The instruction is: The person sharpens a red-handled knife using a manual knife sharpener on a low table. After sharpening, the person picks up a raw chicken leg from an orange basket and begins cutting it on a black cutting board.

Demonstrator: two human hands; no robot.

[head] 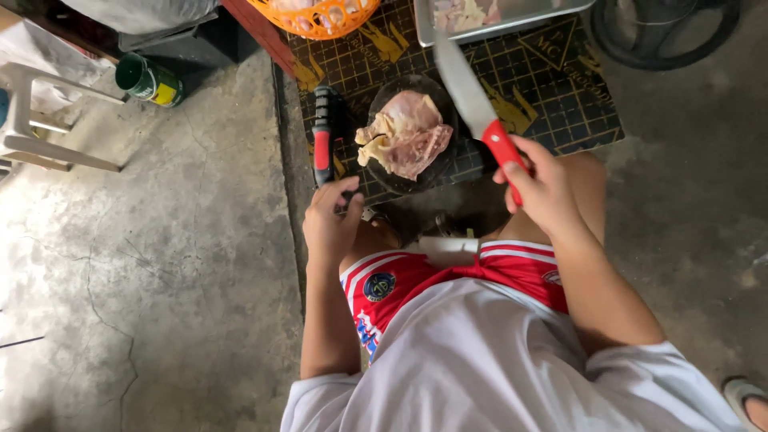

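Note:
My right hand (540,186) grips the red handle of a large knife (468,84), whose blade points up and away over the dark cutting mat (552,88). A piece of raw chicken (406,134) lies on a round black board (440,172) on the mat, just left of the blade. My left hand (330,220) rests at the near end of a black and red knife sharpener (322,136) that lies on the mat's left edge, fingers touching its handle.
An orange basket (320,16) and a metal tray (496,16) holding more raw meat sit at the far side of the mat. A green can (148,80) and a white stool (40,120) stand on the concrete floor at left. A fan base (668,32) is at top right.

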